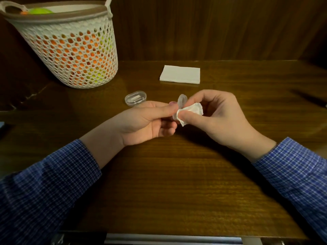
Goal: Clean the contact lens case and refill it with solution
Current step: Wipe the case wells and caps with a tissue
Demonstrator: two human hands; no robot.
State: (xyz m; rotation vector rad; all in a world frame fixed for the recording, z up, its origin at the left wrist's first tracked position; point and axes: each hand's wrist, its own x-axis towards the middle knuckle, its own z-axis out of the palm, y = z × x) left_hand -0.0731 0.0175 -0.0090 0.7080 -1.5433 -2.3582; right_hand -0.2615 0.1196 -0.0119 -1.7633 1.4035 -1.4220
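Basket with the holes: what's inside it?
Through the basket's holes show orange and yellow-green round things; one green piece peeks over the rim. What they are, and the bottom, is hidden.

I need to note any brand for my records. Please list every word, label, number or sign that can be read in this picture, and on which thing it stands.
None can be read.
Lens case, held by the left hand: no print shows.
Tissue piece, pinched by the right hand: plain white.
Clear oval box: a white insert, no text legible.
Folded napkin: blank.
Basket: no label visible.
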